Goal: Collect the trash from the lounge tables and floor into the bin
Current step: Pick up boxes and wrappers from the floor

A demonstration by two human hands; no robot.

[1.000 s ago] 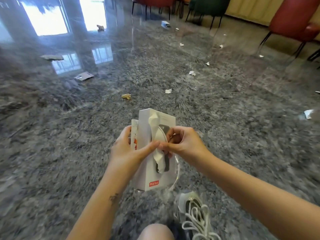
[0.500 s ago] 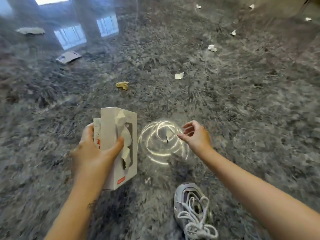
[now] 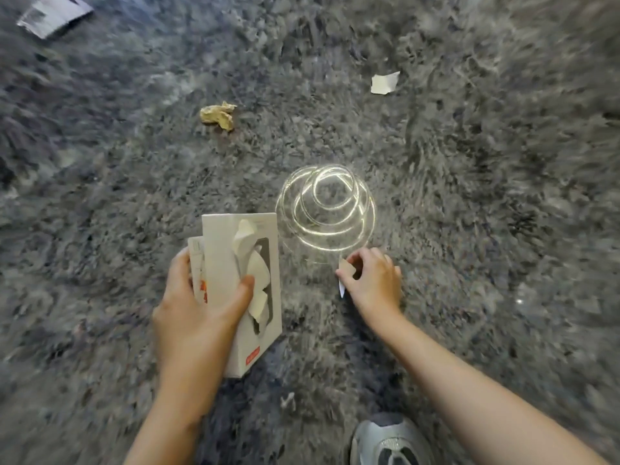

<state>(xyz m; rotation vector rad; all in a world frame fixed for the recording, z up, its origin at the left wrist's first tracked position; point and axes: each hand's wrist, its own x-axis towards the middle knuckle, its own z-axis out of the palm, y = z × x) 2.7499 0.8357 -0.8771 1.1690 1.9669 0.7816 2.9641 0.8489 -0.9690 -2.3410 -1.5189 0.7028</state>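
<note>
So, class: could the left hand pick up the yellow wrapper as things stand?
Probably not: the left hand grips the white box, though the way to the yellow wrapper looks free.

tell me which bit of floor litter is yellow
The crumpled wrapper beyond the left hand: it alone is yellowish and balled up. The paper scrap to its right is white and flat; the packet top left is grey.

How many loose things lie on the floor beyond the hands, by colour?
White: 2, torn scrap and flat printed sheet
Yellow: 1, crumpled wad
Clear: 1, glinting ringed item, kind unclear
Total: 4
</note>
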